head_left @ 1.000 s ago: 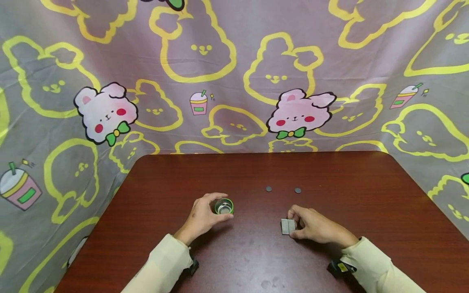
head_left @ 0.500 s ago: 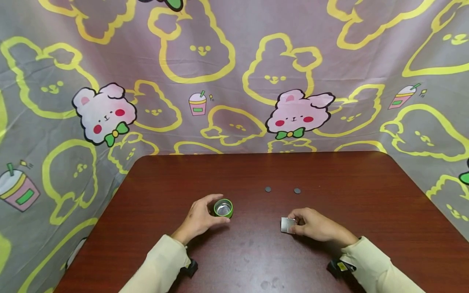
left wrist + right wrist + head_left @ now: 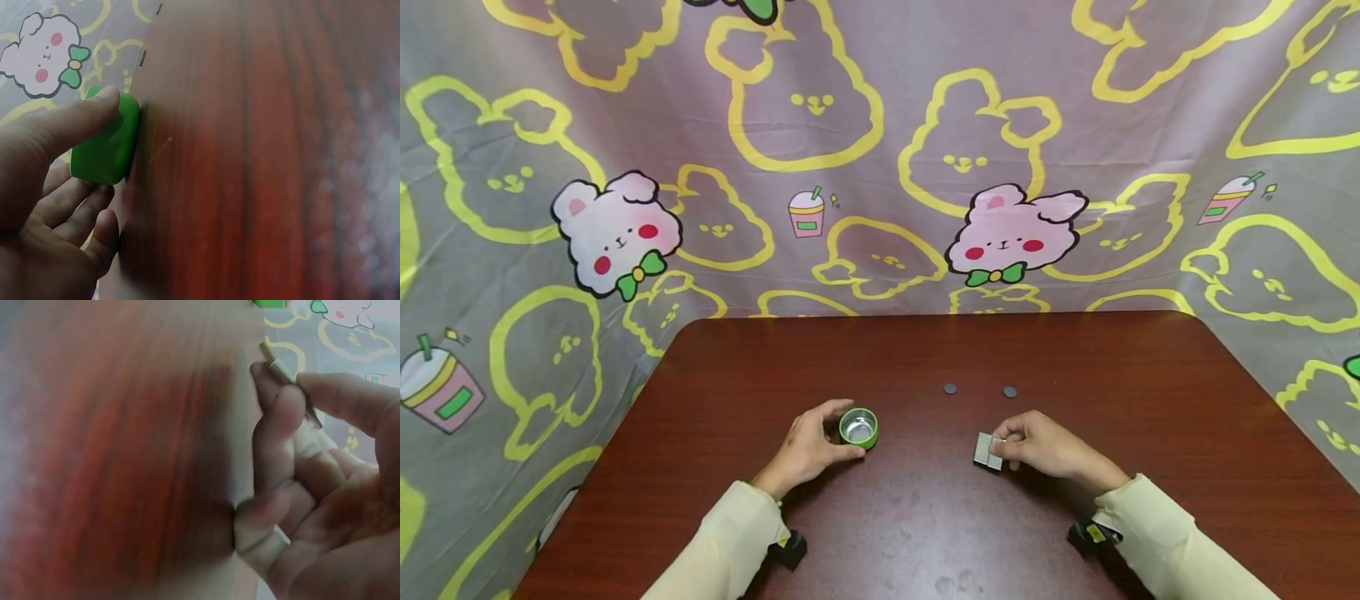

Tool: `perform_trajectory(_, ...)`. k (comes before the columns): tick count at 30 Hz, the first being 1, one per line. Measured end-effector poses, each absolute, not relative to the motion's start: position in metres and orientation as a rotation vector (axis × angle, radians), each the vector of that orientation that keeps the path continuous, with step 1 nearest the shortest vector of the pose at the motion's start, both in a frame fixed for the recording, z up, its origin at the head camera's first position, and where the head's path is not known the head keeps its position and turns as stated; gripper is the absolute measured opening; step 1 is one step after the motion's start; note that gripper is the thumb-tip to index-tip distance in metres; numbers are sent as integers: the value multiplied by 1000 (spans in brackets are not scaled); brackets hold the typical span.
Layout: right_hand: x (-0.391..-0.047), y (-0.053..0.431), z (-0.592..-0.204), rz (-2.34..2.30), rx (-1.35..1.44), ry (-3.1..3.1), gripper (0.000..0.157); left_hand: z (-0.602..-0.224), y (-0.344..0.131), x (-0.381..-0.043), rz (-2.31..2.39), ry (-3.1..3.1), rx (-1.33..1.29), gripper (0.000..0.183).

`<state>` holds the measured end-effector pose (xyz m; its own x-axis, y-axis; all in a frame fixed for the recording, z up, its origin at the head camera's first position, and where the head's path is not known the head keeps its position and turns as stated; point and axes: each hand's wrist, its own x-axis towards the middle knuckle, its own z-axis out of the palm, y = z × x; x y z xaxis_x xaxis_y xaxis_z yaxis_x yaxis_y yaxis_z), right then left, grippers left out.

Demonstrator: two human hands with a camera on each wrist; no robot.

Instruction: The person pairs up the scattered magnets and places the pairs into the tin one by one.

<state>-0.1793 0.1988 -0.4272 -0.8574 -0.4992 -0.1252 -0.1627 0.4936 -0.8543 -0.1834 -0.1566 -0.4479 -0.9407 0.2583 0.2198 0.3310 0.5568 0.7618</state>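
Note:
My left hand [image 3: 808, 447] holds a small round cup [image 3: 859, 428], green outside and shiny silver inside, with thumb and fingers around its side. Its opening faces up, and its green wall [image 3: 106, 147] fills the space between thumb and fingers in the left wrist view. To the right, my right hand [image 3: 1043, 446] pinches a flat grey metal hinge [image 3: 982, 450] between thumb and fingertips. Its two leaves meet at a line across the middle. Seen edge-on in the right wrist view, the hinge [image 3: 284, 370] is thin, with a raised knuckle midway; the thumb covers part of it.
Two small dark grey discs [image 3: 950, 388] lie apart on the brown wooden table [image 3: 820, 350], beyond the hands. A patterned cloth [image 3: 880, 125] hangs behind the table and along both sides. A dark camera [image 3: 788, 550] sits under the left cuff.
The right hand has moved slightly away from the body and turned the hinge, which now lies at a slant. The left thumb has drawn in closer along the cup.

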Motion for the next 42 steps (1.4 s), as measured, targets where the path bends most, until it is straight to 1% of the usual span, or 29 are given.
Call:
perform_trajectory(6, -182, 194, -424, -1354, -408, 2319, 20, -448, -156, -184, -1390, -2701, -490, 74)
perform_trajectory(15, -187, 176, -421, -1446, -360, 2252, 25, -448, -156, -184, -1442, -2701, -473, 74)
perform_trajectory(26, -195, 149, -419, -1590, -347, 2140, 27, -450, -158, -184, -1512, -2688, -458, 72)
perform_trajectory(34, -199, 131, -418, -1596, -370, 2146, 32, -451, -158, -184, -1497, -2701, -429, 72)
perform_trajectory(42, -203, 112, -420, -1603, -347, 2150, 29, -452, -158, -184, -1503, -2690, -428, 72)
